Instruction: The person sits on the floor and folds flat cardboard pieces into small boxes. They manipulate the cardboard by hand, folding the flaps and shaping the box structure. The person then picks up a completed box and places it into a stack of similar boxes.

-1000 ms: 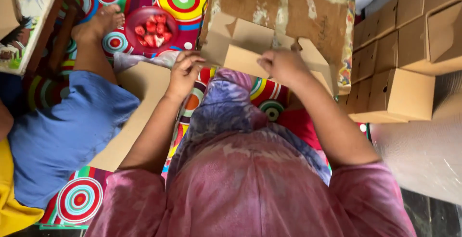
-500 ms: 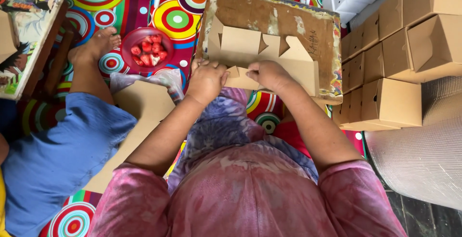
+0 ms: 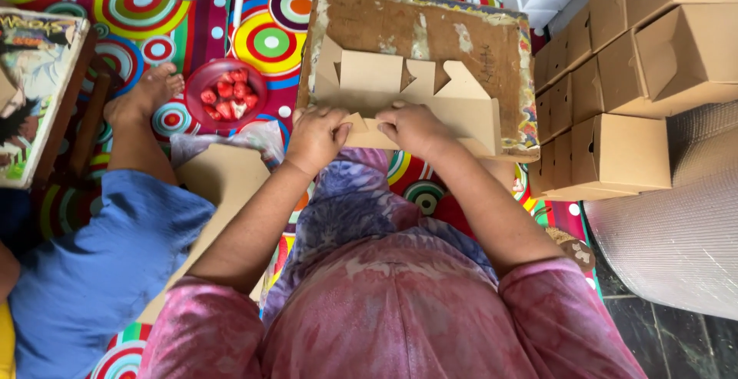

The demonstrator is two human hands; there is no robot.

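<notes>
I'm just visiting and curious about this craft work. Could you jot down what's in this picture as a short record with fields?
Left hand: left hand presses the near edge of the flat brown cardboard box blank
Right hand: right hand presses the same edge beside it
Work surface: worn brown board under the blank
Right side: stack of folded brown cardboard boxes
Left side: red round bowl of red pieces, near another person's bare foot
Floor: mat with colourful circles
</notes>
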